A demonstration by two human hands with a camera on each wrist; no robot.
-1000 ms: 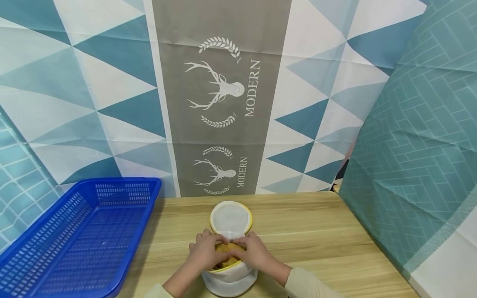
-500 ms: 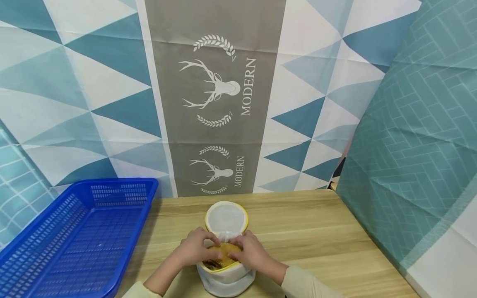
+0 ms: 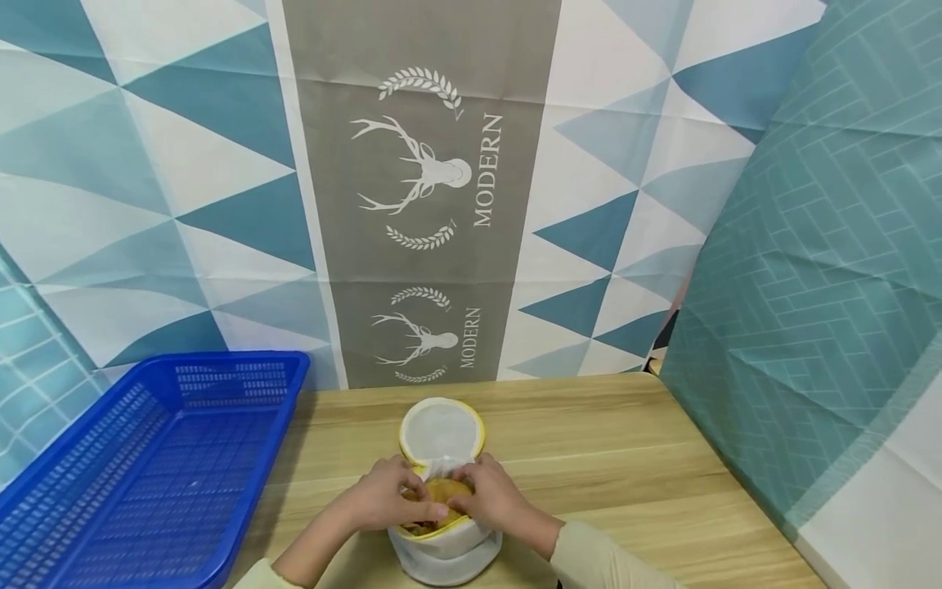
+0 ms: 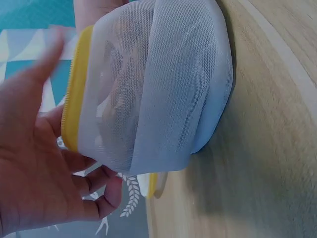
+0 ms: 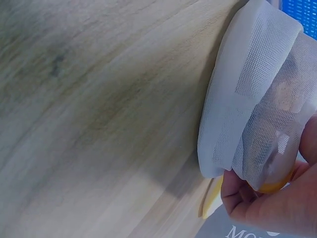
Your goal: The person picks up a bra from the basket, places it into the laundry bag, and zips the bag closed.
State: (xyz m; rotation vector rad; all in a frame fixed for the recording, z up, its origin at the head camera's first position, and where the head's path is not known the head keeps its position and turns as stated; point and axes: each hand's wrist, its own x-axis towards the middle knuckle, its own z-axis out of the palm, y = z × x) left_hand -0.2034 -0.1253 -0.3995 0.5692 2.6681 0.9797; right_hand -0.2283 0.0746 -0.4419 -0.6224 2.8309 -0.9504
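Note:
A round white mesh laundry bag [image 3: 445, 560] with a yellow zipper edge stands on the table, its round lid [image 3: 441, 429] folded back away from the person. Inside its opening lies a bunched yellow-brown piece [image 3: 446, 491], maybe cloth. My left hand [image 3: 386, 495] is at the left rim; in the left wrist view its blurred thumb stands apart from the zipper edge [image 4: 77, 89], while the fingers reach behind the bag. On the other side, my right hand [image 3: 495, 495] grips the rim, and the right wrist view shows its fingers curled at the mesh wall [image 5: 262, 124].
A large blue plastic basket [image 3: 169, 483] stands to the left on the wood-grain table [image 3: 603, 458]. Patterned sheets [image 3: 419, 164] hang behind the table, and a teal sheet [image 3: 832, 286] hangs along its right side.
The left hand has shifted slightly left from the opening, and its thumb has moved over the yellow-brown piece. The right hand stays at the right rim. The head view has shifted slightly.

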